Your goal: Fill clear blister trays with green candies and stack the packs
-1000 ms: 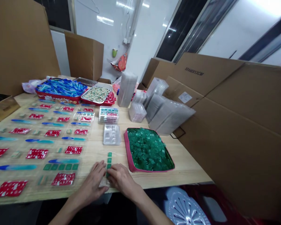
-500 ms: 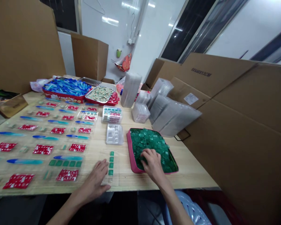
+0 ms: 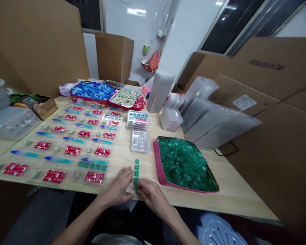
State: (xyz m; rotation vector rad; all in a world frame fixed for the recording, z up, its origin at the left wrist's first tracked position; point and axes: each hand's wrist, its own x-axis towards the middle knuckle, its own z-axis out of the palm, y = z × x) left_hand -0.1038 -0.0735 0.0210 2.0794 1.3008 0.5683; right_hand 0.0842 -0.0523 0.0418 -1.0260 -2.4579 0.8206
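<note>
In front of me lies a clear plastic tray point(image 3: 142, 166) with a column of green translucent squares point(image 3: 136, 173) in its slots. My left hand point(image 3: 119, 187) rests along the tray's left side, fingers stretched out and thumb apart near its front edge. At the tray's near end, my right hand point(image 3: 151, 195) is closed in a pinch at the lowest slot, on a green square partly hidden by the fingertips. To the right stands a pink-rimmed tin point(image 3: 158, 163) heaped with loose green squares point(image 3: 183, 163).
Filled clear trays with blue sticks and red packets point(image 3: 72, 150) cover the table's left. Behind are a tin of blue sticks point(image 3: 93, 91), a tray of pale pieces point(image 3: 124, 97), stacked clear trays point(image 3: 140, 119) and an unfilled tray point(image 3: 140, 141). Cardboard point(image 3: 265, 136) borders the right.
My right hand has left the tin of green squares and moved left to the near end of the tray. My left hand stays at the tray's side. The view has shifted.
</note>
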